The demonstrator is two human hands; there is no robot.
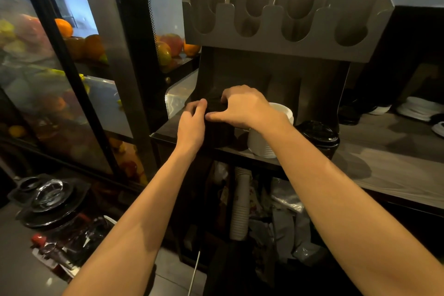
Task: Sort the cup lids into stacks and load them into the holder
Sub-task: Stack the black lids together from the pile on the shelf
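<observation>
Black lid stack (217, 132): a dark, squat pile of cup lids standing on the steel shelf (168, 131), at its left end, under the holder; both hands cover most of it, so single lids cannot be counted.
Left hand (192, 125): on the pile's left side, fingers curled round the edge, thumb up near the top rim.
Right hand (242, 108): lies over the top of the pile, fingers curled down over the far edge, thumb stretched along the near side towards the other hand; the two thumbs are almost touching.
Holder (276, 48): stainless-steel, mounted above the shelf, its front cut into a row of rounded slots; what the slots contain cannot be made out.
White lid stack (262, 145): just right of the gripped pile on the same shelf, leaning a little, partly behind the right forearm.
Second black stack (320, 136): domed black lids, right of the white ones, at the shelf's right end beside the grey counter (396, 151).
White pile (418, 108): flat round white pieces far right on the counter, well apart from the hands; too blurred to say if they are lids.
Paper cups (240, 204): a long nested column standing below the shelf among crumpled bags.
Display case (72, 79): glass-fronted, on the left, with oranges (63, 27) and other fruit on its shelves.
Glass dishes (48, 194): stacked on dark plates at lower left.
</observation>
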